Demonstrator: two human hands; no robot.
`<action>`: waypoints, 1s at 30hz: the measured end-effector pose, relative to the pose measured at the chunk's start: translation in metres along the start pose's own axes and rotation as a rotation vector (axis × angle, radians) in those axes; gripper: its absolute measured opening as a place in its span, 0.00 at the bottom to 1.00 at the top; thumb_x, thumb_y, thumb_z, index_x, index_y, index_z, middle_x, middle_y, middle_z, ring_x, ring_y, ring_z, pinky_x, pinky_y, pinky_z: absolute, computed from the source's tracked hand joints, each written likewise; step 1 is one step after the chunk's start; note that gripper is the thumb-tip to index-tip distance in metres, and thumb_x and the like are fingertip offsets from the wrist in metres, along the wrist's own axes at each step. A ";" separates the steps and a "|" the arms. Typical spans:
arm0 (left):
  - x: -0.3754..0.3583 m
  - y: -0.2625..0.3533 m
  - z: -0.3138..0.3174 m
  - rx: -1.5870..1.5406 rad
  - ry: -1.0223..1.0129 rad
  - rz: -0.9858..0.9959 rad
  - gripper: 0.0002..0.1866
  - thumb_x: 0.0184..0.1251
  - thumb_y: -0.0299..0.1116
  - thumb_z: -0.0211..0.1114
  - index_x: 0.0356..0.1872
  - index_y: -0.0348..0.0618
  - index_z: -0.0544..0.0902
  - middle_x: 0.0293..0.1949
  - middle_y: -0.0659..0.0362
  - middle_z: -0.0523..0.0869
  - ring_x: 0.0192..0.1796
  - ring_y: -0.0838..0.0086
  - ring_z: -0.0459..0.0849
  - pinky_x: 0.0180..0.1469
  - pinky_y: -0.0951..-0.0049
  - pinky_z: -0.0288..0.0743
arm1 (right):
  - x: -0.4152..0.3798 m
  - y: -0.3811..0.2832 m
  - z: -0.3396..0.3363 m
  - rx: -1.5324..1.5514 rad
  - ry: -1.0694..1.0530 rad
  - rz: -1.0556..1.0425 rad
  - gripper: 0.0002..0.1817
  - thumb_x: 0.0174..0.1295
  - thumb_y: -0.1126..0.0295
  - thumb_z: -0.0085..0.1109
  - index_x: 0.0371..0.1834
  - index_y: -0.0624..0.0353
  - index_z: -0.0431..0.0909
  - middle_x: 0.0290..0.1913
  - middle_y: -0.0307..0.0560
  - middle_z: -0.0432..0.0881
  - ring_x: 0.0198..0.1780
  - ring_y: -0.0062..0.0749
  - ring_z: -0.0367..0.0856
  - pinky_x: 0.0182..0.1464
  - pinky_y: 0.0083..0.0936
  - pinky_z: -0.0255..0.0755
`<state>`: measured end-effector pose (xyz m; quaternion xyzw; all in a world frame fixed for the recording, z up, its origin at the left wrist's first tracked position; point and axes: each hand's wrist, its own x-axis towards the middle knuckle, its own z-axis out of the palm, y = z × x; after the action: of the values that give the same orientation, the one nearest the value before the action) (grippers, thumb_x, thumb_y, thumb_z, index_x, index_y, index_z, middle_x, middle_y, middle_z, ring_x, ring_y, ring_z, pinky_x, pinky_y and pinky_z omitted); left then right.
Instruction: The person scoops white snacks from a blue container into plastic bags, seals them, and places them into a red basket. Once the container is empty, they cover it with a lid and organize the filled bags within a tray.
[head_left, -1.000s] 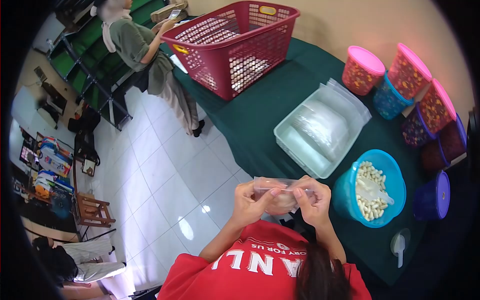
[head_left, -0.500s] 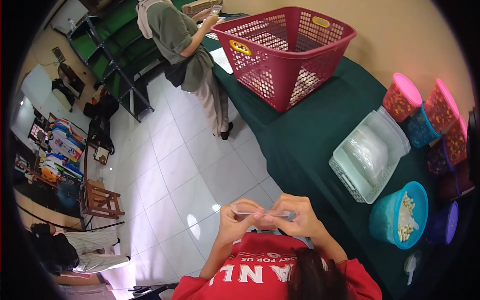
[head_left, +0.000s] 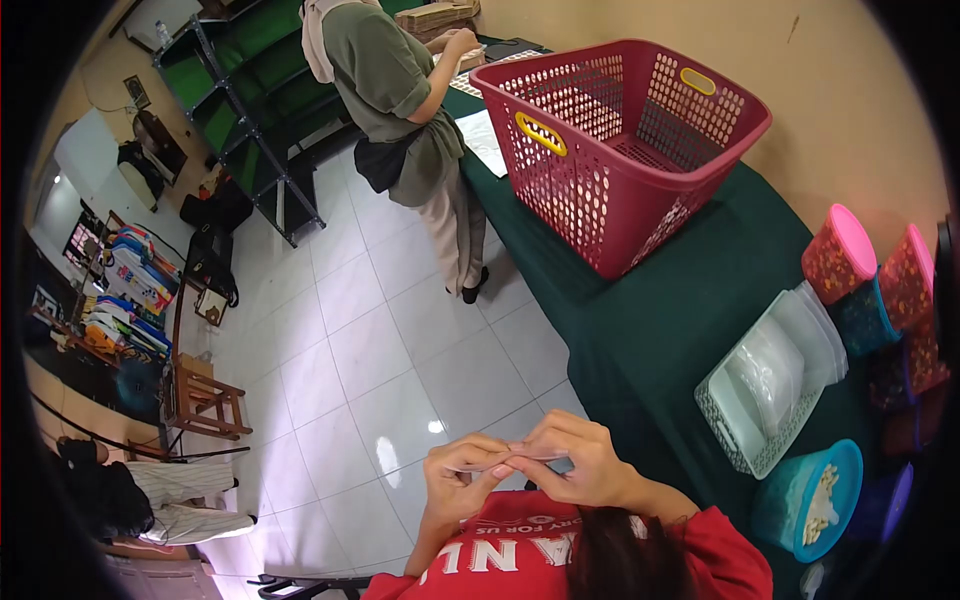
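A small clear plastic piece, likely a bag, is stretched between my two hands above the red shirt. My left hand [head_left: 468, 474] pinches its left side, and my right hand [head_left: 577, 458] pinches the other side. The fingertips of both hands meet at the middle. Right of my hands, on the green-covered table [head_left: 640, 350], a pale green basket [head_left: 722, 425] holds clear plastic bags [head_left: 765, 380]. Nearer the front stands a blue tub [head_left: 790, 500] with small pale pieces [head_left: 822, 508] inside.
A large maroon laundry basket [head_left: 600, 200] stands on the table. Several lidded patterned containers [head_left: 838, 255] line the wall. Another person [head_left: 385, 100] stands at the table's far end. Someone in striped trousers [head_left: 185, 500] is at lower left, near a wooden stool [head_left: 205, 400].
The view has shifted, so the table and baskets appear lower and farther right. My hands have come closer together, and less of the plastic shows between them.
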<state>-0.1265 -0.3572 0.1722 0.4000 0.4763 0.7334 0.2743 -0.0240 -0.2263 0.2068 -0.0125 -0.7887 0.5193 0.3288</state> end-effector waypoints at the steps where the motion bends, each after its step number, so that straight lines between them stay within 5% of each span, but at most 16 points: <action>1: 0.011 0.003 0.001 0.051 0.042 0.041 0.03 0.50 0.17 0.63 0.28 0.33 0.81 0.30 0.49 0.83 0.33 0.69 0.82 0.38 0.74 0.75 | 0.008 0.003 -0.002 -0.066 0.020 -0.094 0.06 0.46 0.79 0.64 0.22 0.62 0.75 0.24 0.44 0.75 0.23 0.33 0.73 0.27 0.24 0.67; 8: 0.091 0.025 -0.005 0.396 -0.092 0.209 0.03 0.47 0.25 0.69 0.24 0.42 0.83 0.26 0.61 0.85 0.32 0.74 0.84 0.51 0.62 0.68 | 0.067 0.017 -0.052 -0.027 -0.085 -0.204 0.09 0.42 0.74 0.69 0.17 0.58 0.74 0.19 0.37 0.74 0.21 0.26 0.72 0.29 0.20 0.64; 15: 0.142 0.016 -0.020 0.411 -0.110 0.231 0.05 0.43 0.27 0.72 0.23 0.44 0.83 0.27 0.62 0.86 0.32 0.76 0.83 0.50 0.69 0.64 | 0.099 0.039 -0.089 -0.005 -0.061 -0.123 0.06 0.42 0.72 0.70 0.19 0.56 0.79 0.23 0.35 0.79 0.25 0.23 0.74 0.35 0.20 0.65; 21: 0.202 0.009 -0.050 0.495 -0.312 0.278 0.07 0.38 0.27 0.74 0.20 0.42 0.83 0.25 0.60 0.85 0.23 0.76 0.82 0.27 0.84 0.69 | 0.120 0.054 -0.109 -0.318 -0.178 -0.168 0.11 0.46 0.72 0.64 0.36 0.58 0.81 0.37 0.40 0.82 0.27 0.23 0.77 0.33 0.18 0.68; 23: 0.234 0.004 -0.059 0.379 -0.363 0.672 0.09 0.34 0.24 0.74 0.19 0.38 0.81 0.22 0.54 0.84 0.12 0.76 0.74 0.13 0.80 0.63 | 0.134 0.057 -0.103 -0.322 -0.118 -0.263 0.14 0.45 0.74 0.64 0.38 0.61 0.81 0.41 0.45 0.82 0.29 0.26 0.80 0.26 0.12 0.67; 26: 0.289 0.025 -0.084 0.373 -0.739 0.946 0.08 0.34 0.21 0.73 0.19 0.35 0.82 0.27 0.51 0.84 0.22 0.72 0.83 0.20 0.80 0.75 | 0.157 0.053 -0.092 -0.421 -0.020 -0.418 0.11 0.50 0.79 0.58 0.38 0.65 0.80 0.40 0.49 0.82 0.34 0.28 0.82 0.30 0.14 0.73; 28: 0.321 0.018 -0.083 0.284 -0.764 0.989 0.08 0.35 0.21 0.73 0.20 0.35 0.82 0.28 0.51 0.84 0.22 0.71 0.82 0.21 0.80 0.75 | 0.172 0.052 -0.085 -0.529 0.104 -0.589 0.08 0.51 0.81 0.55 0.35 0.67 0.80 0.40 0.51 0.81 0.39 0.30 0.82 0.41 0.17 0.76; 30: 0.348 0.005 -0.078 0.165 -0.722 1.052 0.08 0.38 0.20 0.72 0.22 0.35 0.81 0.29 0.50 0.84 0.21 0.71 0.82 0.22 0.79 0.75 | 0.188 0.049 -0.083 -0.610 0.177 -0.611 0.07 0.51 0.80 0.56 0.34 0.67 0.80 0.39 0.51 0.81 0.39 0.31 0.82 0.41 0.16 0.76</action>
<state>-0.3772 -0.1242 0.2727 0.8216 0.1489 0.5501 -0.0108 -0.1424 -0.0687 0.2816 0.0804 -0.8423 0.1384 0.5146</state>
